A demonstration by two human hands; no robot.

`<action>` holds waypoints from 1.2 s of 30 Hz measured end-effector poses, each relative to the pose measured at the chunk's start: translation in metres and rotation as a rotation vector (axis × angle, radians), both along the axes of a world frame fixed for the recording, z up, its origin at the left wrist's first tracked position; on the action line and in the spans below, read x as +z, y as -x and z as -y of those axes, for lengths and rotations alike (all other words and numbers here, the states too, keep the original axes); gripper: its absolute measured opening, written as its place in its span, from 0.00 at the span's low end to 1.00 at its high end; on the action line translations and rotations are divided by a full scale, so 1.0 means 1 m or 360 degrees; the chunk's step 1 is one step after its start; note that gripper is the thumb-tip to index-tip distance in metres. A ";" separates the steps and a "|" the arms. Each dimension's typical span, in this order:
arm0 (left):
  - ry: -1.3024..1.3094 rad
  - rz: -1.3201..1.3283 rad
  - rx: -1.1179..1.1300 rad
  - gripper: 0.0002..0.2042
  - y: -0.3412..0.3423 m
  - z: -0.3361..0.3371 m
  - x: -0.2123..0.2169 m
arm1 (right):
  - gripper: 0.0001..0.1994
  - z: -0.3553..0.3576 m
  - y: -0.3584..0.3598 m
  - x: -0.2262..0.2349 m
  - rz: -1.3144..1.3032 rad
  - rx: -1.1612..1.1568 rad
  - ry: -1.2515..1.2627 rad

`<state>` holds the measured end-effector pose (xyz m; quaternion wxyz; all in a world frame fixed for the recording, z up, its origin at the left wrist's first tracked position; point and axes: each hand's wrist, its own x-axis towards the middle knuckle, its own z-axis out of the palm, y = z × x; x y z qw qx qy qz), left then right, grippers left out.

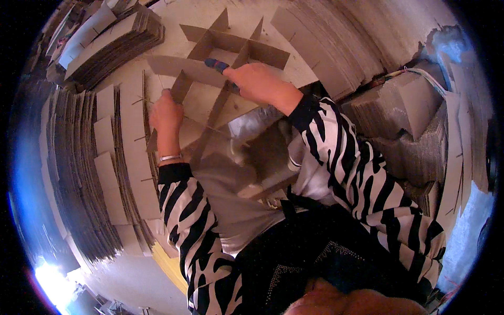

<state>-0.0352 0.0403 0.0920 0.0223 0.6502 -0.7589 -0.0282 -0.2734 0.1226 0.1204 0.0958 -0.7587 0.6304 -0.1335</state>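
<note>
An interlocked cardboard divider (195,71), made of slotted brown strips crossing each other, lies in front of me. My left hand (167,116) is closed in a pinch on its left side, at the end of a cross strip; the fingertips are partly blurred. Farther right, my right hand (257,83) grips the divider where strips cross, with dark blue covers (216,65) on its fingers. Part of that grip is hidden behind the hand. Beyond it stands another cardboard grid (268,52) of crossed strips, upright on the pale tabletop (173,18).
Long stacks of cardboard strips (73,173) line the left side. Another stack (115,50) sits at the far left, and a tall one (325,47) at the far right. More cardboard bundles (394,110) are piled near my right arm. Something yellow (170,265) shows at lower left.
</note>
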 end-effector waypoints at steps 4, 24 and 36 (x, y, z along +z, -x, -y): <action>0.0000 0.0019 0.0090 0.12 -0.006 0.003 0.001 | 0.19 0.001 0.001 -0.002 0.0001 -0.0051 0.0030; -0.0425 -0.0592 -0.0637 0.32 0.058 -0.058 0.002 | 0.20 0.047 0.021 -0.076 0.1398 -0.0247 -0.0571; 0.0719 -0.0908 -0.0085 0.12 -0.088 -0.023 0.082 | 0.35 -0.043 0.168 -0.067 -0.0965 -0.1289 -0.0359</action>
